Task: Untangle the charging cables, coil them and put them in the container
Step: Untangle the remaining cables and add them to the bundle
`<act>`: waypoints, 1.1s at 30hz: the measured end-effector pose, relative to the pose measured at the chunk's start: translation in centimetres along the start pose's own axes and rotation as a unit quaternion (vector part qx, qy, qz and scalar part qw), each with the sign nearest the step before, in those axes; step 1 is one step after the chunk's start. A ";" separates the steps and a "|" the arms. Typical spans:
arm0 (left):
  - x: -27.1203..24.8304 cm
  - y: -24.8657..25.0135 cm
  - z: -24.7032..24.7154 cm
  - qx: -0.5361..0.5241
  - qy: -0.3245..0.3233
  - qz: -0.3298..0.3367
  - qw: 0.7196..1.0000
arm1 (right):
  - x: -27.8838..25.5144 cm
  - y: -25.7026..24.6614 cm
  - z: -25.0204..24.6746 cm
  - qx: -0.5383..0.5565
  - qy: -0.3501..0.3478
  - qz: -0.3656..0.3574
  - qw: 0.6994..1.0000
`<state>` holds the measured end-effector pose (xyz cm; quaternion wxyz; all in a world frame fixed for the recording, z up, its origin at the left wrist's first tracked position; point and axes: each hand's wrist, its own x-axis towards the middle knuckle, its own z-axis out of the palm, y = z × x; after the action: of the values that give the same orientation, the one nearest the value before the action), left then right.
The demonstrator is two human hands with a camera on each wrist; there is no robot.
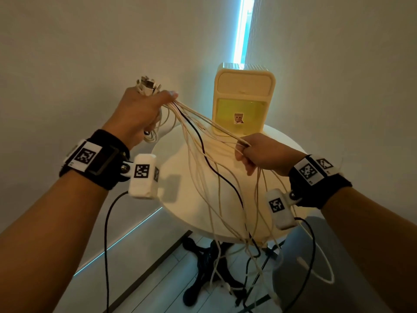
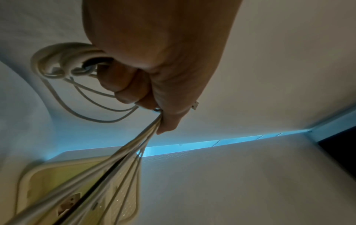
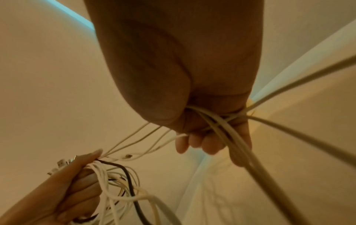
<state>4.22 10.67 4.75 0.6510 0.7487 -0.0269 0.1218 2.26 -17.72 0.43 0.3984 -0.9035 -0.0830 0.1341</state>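
Note:
My left hand (image 1: 144,109) is raised at the left and grips a bundle of several white cables (image 1: 196,141) and one black cable (image 1: 203,150). Their plug ends (image 1: 147,85) stick up above the fist, and small loops (image 2: 63,60) hang under it. My right hand (image 1: 255,152) grips the same strands lower down, over the round table (image 1: 171,154); its curled fingers (image 3: 200,141) close round them. From there the cables hang past the table edge toward the floor. The cream and yellow container (image 1: 243,98) stands at the back of the table.
A black table base (image 1: 207,263) stands on the tiled floor under the hanging cable ends. Walls close in behind and at both sides, with a bright blue strip of light (image 1: 241,28) in the corner. Black sensor leads (image 1: 108,245) dangle from my wrists.

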 end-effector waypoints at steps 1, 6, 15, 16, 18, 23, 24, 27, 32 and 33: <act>0.0 -0.1 0.0 -0.002 -0.001 0.001 1.000 | 0.0 0.0 -0.1 -0.020 -0.016 -0.001 1.000; 0.3 0.9 -0.2 -0.011 0.037 0.015 0.999 | -0.8 -0.6 -0.5 -0.078 -0.120 -0.021 0.990; 0.5 2.6 0.2 -0.014 0.033 0.045 0.998 | -2.0 -1.7 1.0 -0.123 -0.200 -0.030 0.972; 0.4 2.7 0.1 -0.015 0.040 0.046 0.998 | -2.2 -1.8 1.3 -0.116 -0.218 -0.024 0.969; 0.3 3.1 -0.1 -0.014 0.048 0.051 0.997 | -2.7 -1.7 2.2 -0.114 -0.261 -0.019 0.959; -0.1 3.3 0.0 -0.010 0.037 0.051 0.998 | -3.1 -2.5 2.5 -0.192 -0.279 -0.042 0.940; -0.3 3.2 0.1 -0.003 0.028 0.051 0.998 | -3.0 -3.0 1.8 -0.190 -0.243 -0.050 0.950; -0.9 3.1 0.5 0.013 -0.003 0.054 0.998 | -2.6 -5.2 0.0 -0.023 -0.077 -0.095 0.992; -2.5 3.6 2.3 0.038 -0.049 0.081 0.995 | -0.6 -9.9 2.2 0.168 0.026 -0.168 0.971; -2.6 3.8 2.5 0.031 -0.049 0.080 0.995 | 0.1 -10.4 3.1 0.182 0.025 -0.168 0.968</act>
<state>1.30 7.38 7.54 0.6135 0.7690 -0.1147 0.1379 0.94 -8.61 6.10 0.5752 -0.7917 -0.1982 0.0552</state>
